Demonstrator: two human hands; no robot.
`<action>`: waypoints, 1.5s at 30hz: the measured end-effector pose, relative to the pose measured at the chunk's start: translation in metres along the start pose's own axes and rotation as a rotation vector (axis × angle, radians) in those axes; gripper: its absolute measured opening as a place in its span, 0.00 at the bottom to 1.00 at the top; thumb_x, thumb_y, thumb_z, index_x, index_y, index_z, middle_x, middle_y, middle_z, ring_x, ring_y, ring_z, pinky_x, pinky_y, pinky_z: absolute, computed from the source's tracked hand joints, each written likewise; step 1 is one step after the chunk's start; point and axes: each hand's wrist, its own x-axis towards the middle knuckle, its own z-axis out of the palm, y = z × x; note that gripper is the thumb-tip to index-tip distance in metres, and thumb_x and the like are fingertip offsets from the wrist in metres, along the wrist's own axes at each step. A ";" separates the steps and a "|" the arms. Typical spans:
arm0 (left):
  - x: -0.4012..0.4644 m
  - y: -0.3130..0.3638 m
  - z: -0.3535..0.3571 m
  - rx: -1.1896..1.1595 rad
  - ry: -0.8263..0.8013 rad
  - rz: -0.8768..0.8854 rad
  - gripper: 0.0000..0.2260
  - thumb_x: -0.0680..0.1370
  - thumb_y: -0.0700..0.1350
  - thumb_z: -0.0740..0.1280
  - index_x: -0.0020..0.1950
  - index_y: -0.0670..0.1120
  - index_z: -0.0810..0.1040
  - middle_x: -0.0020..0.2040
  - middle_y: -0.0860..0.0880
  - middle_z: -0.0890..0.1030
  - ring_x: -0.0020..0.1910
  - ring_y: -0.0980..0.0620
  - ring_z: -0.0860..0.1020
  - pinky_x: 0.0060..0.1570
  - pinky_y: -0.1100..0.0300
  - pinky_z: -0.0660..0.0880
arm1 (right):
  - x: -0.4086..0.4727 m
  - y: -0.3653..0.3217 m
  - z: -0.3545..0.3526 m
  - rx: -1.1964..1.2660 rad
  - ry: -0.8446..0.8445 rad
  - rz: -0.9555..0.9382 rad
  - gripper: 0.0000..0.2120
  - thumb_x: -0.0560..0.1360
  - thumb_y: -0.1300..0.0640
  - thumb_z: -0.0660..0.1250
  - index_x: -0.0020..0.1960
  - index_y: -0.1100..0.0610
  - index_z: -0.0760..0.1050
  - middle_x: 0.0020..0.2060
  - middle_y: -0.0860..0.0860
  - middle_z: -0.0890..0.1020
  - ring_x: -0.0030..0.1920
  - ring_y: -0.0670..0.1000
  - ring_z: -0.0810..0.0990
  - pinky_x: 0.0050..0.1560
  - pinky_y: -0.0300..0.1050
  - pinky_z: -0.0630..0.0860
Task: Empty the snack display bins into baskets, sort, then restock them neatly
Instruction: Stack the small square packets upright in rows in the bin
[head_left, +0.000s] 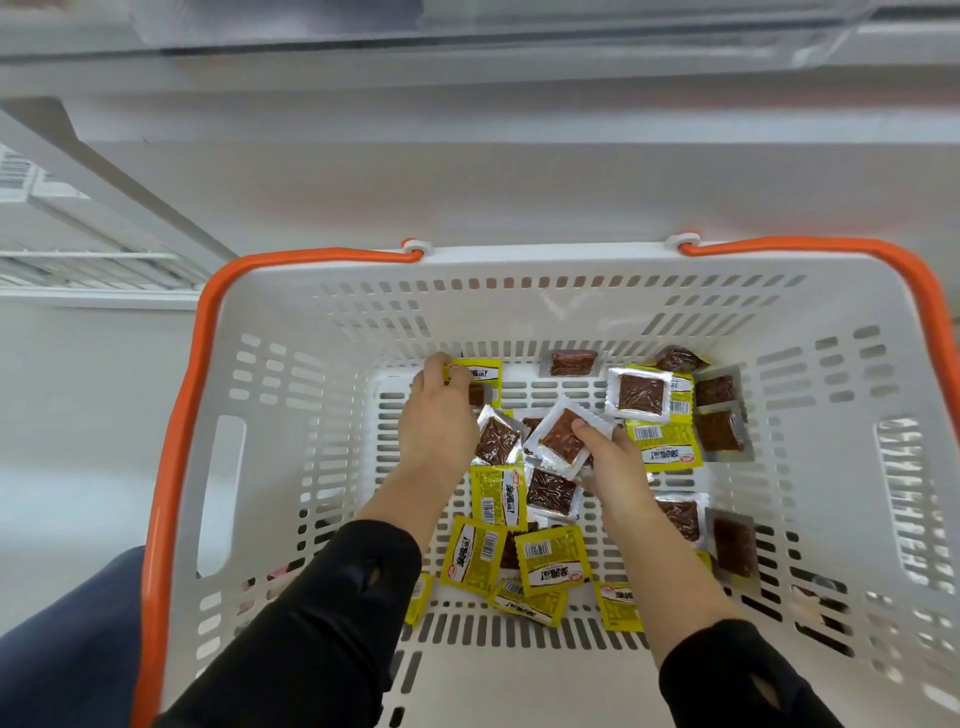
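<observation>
A white slotted basket (291, 395) with orange handles fills the view. On its floor lie several small snack packets, some with the yellow printed side up (551, 558), some showing a silver back with a brown window (640, 392). Both hands reach down into it. My left hand (439, 415) grips a yellow packet (480, 374) at the far left of the pile. My right hand (613, 462) pinches a silver packet (563, 436) in the middle, tilted up off the pile.
White shelving runs across the top, with a clear bin edge (519, 31) above. A wire shelf (78, 260) sits at the left. A dark blue trouser leg (62, 665) shows at the lower left, outside the basket.
</observation>
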 end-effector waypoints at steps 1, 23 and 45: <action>0.000 0.001 0.000 -0.003 -0.027 -0.014 0.19 0.79 0.36 0.62 0.70 0.46 0.69 0.75 0.46 0.59 0.70 0.46 0.65 0.58 0.54 0.74 | 0.000 0.000 0.000 -0.002 -0.005 0.001 0.13 0.79 0.58 0.65 0.63 0.58 0.71 0.49 0.54 0.78 0.45 0.52 0.77 0.36 0.41 0.72; -0.058 0.027 -0.017 -0.431 0.283 0.389 0.11 0.73 0.38 0.71 0.54 0.47 0.84 0.47 0.52 0.83 0.43 0.53 0.81 0.43 0.56 0.81 | -0.016 -0.026 -0.001 0.047 -0.080 -0.021 0.14 0.80 0.58 0.62 0.64 0.56 0.69 0.51 0.57 0.78 0.47 0.55 0.79 0.41 0.51 0.80; -0.205 0.055 -0.148 -1.537 0.113 -0.156 0.04 0.76 0.39 0.70 0.48 0.43 0.84 0.46 0.42 0.85 0.48 0.42 0.82 0.47 0.52 0.78 | -0.215 -0.053 -0.012 0.011 -0.418 -0.428 0.13 0.79 0.59 0.64 0.63 0.51 0.72 0.52 0.52 0.82 0.46 0.49 0.84 0.40 0.40 0.79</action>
